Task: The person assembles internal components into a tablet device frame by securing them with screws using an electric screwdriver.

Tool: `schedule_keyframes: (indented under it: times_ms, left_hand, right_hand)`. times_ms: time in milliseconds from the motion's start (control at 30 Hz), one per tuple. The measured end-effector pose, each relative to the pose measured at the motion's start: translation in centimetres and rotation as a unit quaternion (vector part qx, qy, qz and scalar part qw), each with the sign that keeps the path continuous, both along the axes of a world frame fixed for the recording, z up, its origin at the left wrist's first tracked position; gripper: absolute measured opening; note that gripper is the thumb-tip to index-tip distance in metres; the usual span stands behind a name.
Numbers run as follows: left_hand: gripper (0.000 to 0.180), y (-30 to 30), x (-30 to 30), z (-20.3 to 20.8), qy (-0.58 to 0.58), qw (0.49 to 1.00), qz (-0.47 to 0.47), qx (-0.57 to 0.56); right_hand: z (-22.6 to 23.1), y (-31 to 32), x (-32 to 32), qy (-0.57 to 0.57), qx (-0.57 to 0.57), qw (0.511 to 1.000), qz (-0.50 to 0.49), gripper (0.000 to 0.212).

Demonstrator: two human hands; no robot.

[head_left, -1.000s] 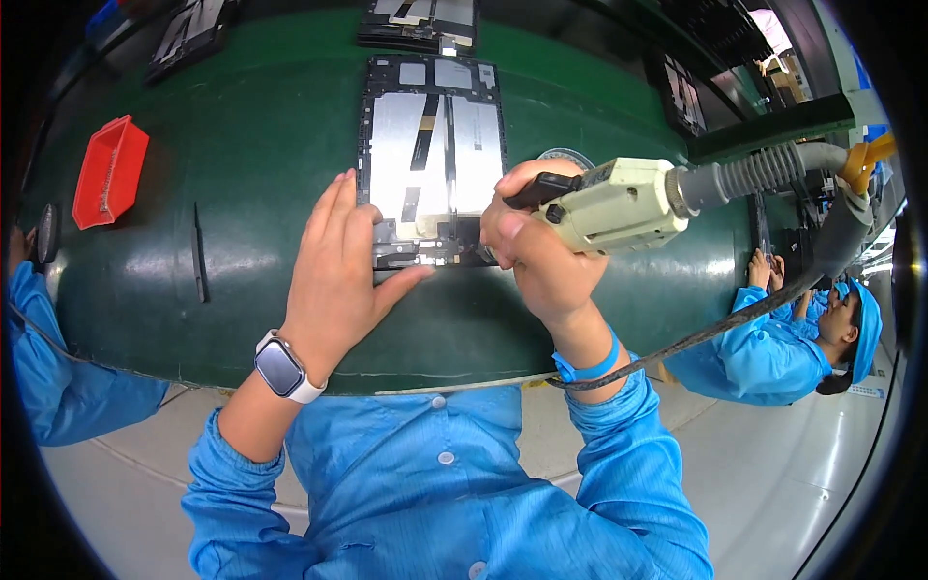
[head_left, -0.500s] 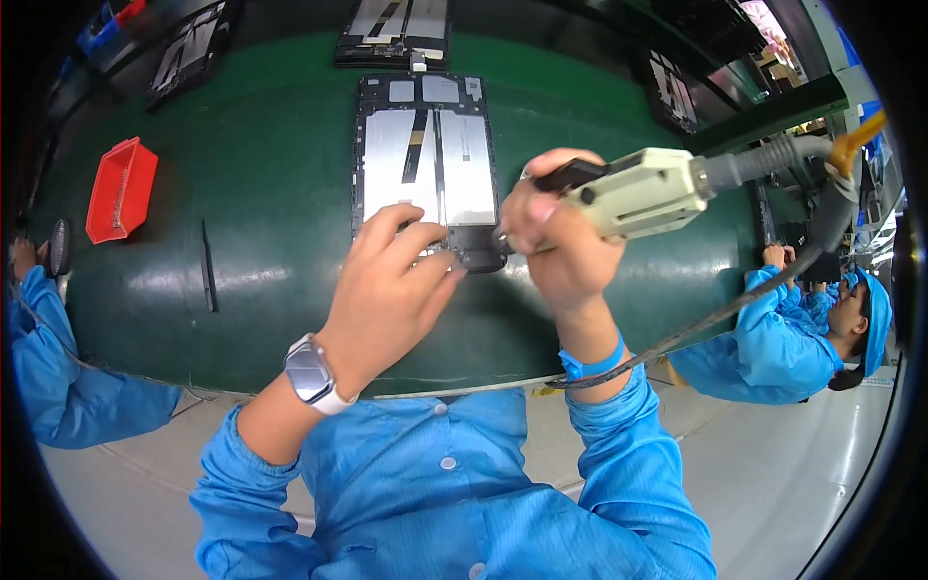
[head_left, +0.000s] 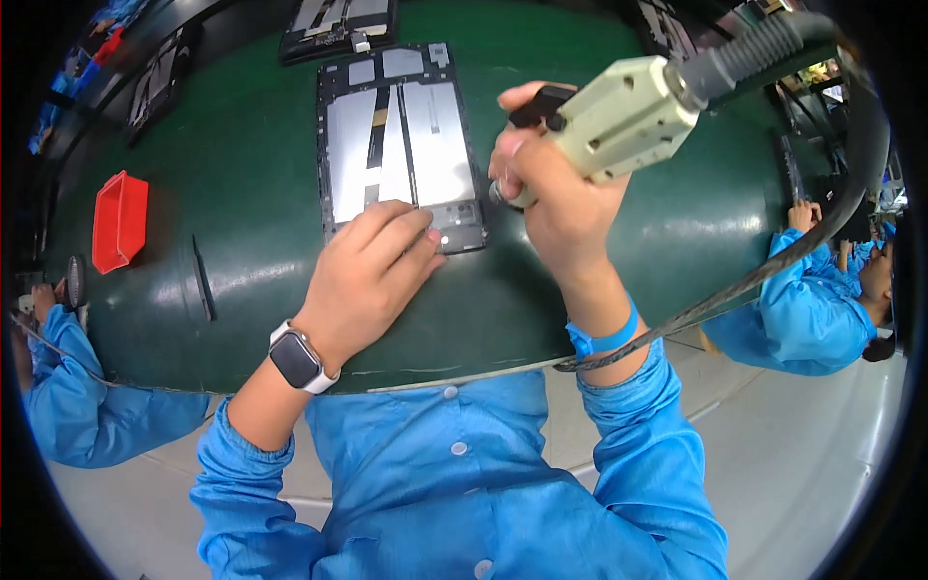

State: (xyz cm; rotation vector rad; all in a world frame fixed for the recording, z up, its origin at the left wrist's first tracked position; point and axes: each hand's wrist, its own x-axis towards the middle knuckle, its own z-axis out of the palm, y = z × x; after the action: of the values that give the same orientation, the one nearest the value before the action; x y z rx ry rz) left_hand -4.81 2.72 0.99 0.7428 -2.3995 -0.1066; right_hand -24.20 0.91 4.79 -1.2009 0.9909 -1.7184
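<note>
An opened tablet (head_left: 440,126), with a black frame and silver panels inside, lies on the green table mat in front of me. My left hand (head_left: 372,266) rests over its lower edge with the fingers bent and a little apart; the thumb is mostly hidden. Wrapped round a cream electric screwdriver (head_left: 633,116) with a black lever, my right hand (head_left: 561,184) hovers just right of the tablet. The screwdriver's tip end points toward the tablet's lower right side and looks apart from it.
A red tray (head_left: 120,222) and dark tweezers (head_left: 202,278) lie to the left. Beyond the tablet is another opened tablet (head_left: 338,24); more stand at the far left and right. A thick cable (head_left: 773,266) crosses my right wrist. People in blue sit at both sides.
My right hand has lifted the screwdriver up and away from the tablet's lower right corner. My left hand has settled lower on the tablet's edge. The whole view has shifted.
</note>
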Motion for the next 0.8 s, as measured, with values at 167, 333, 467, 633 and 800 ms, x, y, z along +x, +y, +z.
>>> schedule_keyframes:
  times_ms: [167,333,467,633,800]
  left_hand:
    - [0.024,0.2,-0.1,-0.1,0.071,0.995,0.017,0.075]
    - [0.022,1.0,-0.9,0.1,0.098,0.988,0.054,0.107]
    - [0.021,2.0,-1.7,0.4,0.069,0.988,0.102,0.098]
    - [0.022,3.8,-3.0,-0.1,-0.031,0.982,0.183,-0.015]
    - [0.031,3.7,-3.1,0.7,-0.042,0.979,0.190,0.058]
  right_hand:
    - [0.2,-0.2,0.3,-0.017,-0.024,1.000,-0.005,0.024]
    - [0.3,-0.1,0.2,-0.020,-0.004,1.000,-0.001,0.025]
    - [0.1,-0.2,0.2,-0.013,-0.012,1.000,-0.002,0.025]
    - [0.3,0.0,0.6,-0.019,-0.010,1.000,0.002,0.025]
    - [0.2,0.1,0.5,-0.018,-0.005,1.000,0.000,0.025]
